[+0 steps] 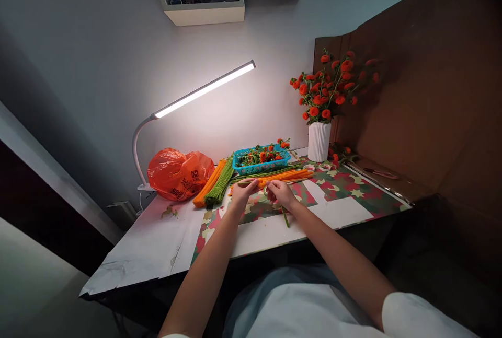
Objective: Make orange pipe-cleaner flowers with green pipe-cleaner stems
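Observation:
My left hand [243, 193] is closed, with a thin green stem along its fingers and a small orange pipe-cleaner flower [262, 183] at its fingertips. From the other side, my right hand [281, 194] pinches at the same flower, fingertips almost meeting those of the left. A green pipe cleaner [285, 218] sticks out below my right hand toward the table's front edge; whether the hand grips it is hidden. Just behind the hands lie loose orange pipe cleaners [292, 175].
A blue basket [259, 168] of orange flowers stands behind the hands. Left are bundles of green [220, 184] and orange pipe cleaners [209, 184], a red plastic bag [176, 176] and a lit lamp [206, 89]. Tape rolls [324, 167] and a white vase [319, 142] stand right, beside a cardboard wall [411, 92].

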`<state>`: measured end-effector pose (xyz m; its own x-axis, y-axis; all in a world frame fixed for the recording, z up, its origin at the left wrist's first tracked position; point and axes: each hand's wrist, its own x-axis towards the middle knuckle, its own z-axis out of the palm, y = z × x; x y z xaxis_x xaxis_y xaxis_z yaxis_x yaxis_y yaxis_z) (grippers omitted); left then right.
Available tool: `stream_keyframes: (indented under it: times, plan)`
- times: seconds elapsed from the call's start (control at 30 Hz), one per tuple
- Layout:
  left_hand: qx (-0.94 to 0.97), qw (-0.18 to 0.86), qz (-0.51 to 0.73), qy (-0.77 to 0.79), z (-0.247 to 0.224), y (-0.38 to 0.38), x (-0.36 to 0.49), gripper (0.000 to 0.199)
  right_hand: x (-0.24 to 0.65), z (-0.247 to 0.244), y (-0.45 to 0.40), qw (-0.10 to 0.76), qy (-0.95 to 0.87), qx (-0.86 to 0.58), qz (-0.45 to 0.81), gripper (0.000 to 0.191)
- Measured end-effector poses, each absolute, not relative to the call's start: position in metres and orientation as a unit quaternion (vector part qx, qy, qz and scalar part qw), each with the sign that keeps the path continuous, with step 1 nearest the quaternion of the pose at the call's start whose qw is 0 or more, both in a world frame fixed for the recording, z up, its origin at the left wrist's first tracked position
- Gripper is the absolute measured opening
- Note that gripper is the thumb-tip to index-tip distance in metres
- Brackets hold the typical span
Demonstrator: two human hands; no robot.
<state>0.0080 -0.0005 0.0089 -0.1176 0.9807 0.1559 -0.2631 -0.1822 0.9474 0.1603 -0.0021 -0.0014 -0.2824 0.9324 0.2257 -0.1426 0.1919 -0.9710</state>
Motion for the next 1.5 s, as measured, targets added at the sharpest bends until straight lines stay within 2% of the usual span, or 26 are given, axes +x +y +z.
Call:
stream_keyframes:
  times: [0.23, 0.53, 0.77, 0.87, 1.03, 1.17, 1.5]
  plan:
    - [0.356, 0.586, 0.612, 0.394, 0.008, -0.001, 0.012, 0.032, 0.160, -0.001, -0.002, 0.501, -0.609, -0.295, 0.540, 0.041]
    - [0.376, 0.505, 0.658, 0.413, 0.005, 0.008, 0.012, 0.041, 0.154, 0.000, -0.003, 0.452, -0.655, -0.294, 0.528, 0.039]
    - [0.368, 0.485, 0.684, 0.403, 0.007, 0.009, 0.013, 0.043, 0.155, 0.006, -0.010, 0.432, -0.656, -0.277, 0.553, 0.035]
    - [0.358, 0.506, 0.675, 0.399, 0.010, 0.007, 0.011, 0.039, 0.156, 0.008, -0.012, 0.421, -0.657, -0.274, 0.562, 0.036]
    - [0.361, 0.597, 0.605, 0.384, 0.014, 0.001, 0.004, 0.035, 0.156, 0.005, -0.010, 0.470, -0.641, -0.290, 0.533, 0.039]
    - [0.418, 0.628, 0.564, 0.335, 0.014, -0.003, 0.003, 0.034, 0.155, 0.003, -0.007, 0.488, -0.636, -0.297, 0.519, 0.040]
    - [0.531, 0.539, 0.573, 0.315, 0.015, -0.008, 0.005, 0.042, 0.161, 0.007, -0.008, 0.507, -0.615, -0.306, 0.521, 0.037]
